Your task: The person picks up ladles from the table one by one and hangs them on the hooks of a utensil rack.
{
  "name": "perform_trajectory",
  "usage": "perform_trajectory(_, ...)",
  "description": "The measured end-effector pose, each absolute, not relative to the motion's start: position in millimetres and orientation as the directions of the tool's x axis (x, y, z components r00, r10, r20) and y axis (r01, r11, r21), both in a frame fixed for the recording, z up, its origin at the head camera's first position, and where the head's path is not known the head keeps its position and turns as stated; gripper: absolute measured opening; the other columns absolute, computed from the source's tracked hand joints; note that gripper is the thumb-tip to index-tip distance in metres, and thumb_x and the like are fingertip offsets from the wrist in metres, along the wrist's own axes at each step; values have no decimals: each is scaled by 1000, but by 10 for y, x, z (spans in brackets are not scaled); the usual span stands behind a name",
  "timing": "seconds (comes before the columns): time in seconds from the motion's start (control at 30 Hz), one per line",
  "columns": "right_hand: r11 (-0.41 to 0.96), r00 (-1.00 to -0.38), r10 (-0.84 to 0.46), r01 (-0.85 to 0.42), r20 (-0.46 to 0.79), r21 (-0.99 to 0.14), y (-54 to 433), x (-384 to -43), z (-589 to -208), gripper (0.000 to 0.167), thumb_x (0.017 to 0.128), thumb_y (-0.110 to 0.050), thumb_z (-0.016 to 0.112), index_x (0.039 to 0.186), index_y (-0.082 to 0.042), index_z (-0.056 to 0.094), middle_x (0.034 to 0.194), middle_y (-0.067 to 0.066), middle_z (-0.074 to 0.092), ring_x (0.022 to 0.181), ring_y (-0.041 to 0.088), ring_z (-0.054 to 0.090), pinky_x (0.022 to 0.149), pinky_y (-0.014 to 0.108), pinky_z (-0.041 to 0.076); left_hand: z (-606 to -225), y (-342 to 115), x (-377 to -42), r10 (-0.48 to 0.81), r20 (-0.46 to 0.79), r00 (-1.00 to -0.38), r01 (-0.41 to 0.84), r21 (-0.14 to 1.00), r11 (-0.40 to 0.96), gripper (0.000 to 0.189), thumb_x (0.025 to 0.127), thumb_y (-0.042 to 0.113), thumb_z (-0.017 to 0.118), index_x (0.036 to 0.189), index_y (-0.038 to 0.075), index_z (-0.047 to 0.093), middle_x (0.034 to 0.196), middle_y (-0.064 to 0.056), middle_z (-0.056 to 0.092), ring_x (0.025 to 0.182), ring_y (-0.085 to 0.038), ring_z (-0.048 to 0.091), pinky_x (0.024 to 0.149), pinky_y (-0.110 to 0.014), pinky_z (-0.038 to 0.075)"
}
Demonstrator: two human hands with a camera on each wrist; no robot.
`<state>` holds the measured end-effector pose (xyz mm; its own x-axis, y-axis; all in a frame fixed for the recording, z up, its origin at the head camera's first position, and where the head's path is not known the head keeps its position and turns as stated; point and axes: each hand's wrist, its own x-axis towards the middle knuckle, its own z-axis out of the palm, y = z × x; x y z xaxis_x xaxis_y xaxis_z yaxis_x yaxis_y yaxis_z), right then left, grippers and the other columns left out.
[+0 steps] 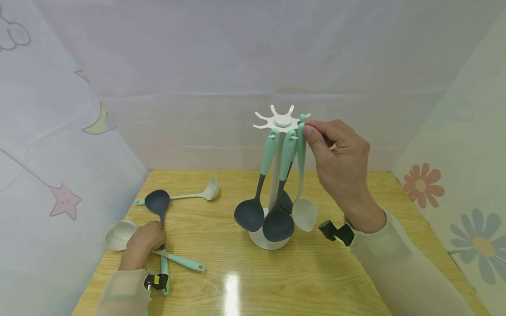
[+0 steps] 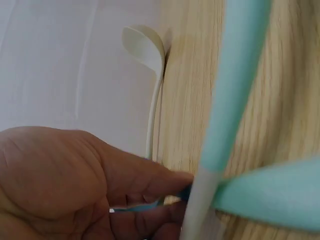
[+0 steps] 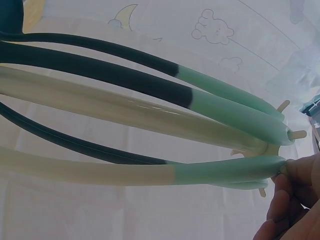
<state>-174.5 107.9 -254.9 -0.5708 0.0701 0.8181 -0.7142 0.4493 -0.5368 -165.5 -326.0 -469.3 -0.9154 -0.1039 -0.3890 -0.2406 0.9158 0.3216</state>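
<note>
Table, wood: one. Stand, white: placed midway between the table's side edges; loaded toward the near and right sides, so tipping might be caused by a sideways tug. Ladles, dark, three: hung from it, close enough to be knocked loose by a brushing wrist. Spoon, pale-headed: hung at the stand's right side, its handle end pinched by the right hand; whether it is seated cannot be told, and a drop could follow if it were released unseated. Ladle, pale: laid toward the table's far left corner. Ladle, dark, loose: laid near the left edge, its shaft gripped by the left hand. Utensil, mint-handled: crossed over that ladle's handle; it could be dragged or flipped, were the ladle lifted quickly from beneath.
</note>
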Motion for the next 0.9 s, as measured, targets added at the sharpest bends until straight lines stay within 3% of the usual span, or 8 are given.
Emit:
perform_trajectory(0.1,442,-577,90,-707,812,-551,1063,-1736,-2540,11,97,-4,76,103,2,83,79,-16,62,70,5,52,64,19,41,-4715,-3217,-1682,-73,-338,-938,-201,361,911,25,99,11,44,79,7,58,78,-11,59,66,-26,51,60,-35,41)
perform_trajectory(0.2,446,-577,85,-707,812,-549,1062,-1728,-2536,12,97,-5,76,103,3,82,80,-16,62,70,5,52,64,19,41,-4729,-3167,-1707,-71,-307,-949,-196,399,896,22,96,11,48,76,10,55,75,-10,56,65,-25,50,59,-34,39)
perform_trajectory(0.5,445,-573,78,-712,816,-543,1074,-1735,-2552,12,97,-3,76,104,5,81,80,-21,60,69,4,51,64,18,41,-4763,-3064,-1791,-88,-283,-955,-210,436,875,9,93,9,53,88,7,60,80,-10,60,70,-25,53,59,-33,40)
perform_trajectory(0.9,447,-580,92,-702,809,-554,1059,-1730,-2541,12,97,-5,76,103,3,82,79,-21,60,70,4,52,64,18,41,-4815,-2948,-1857,-62,-219,-974,-170,520,837,10,102,16,64,107,7,67,101,-12,72,78,-25,61,66,-36,46)
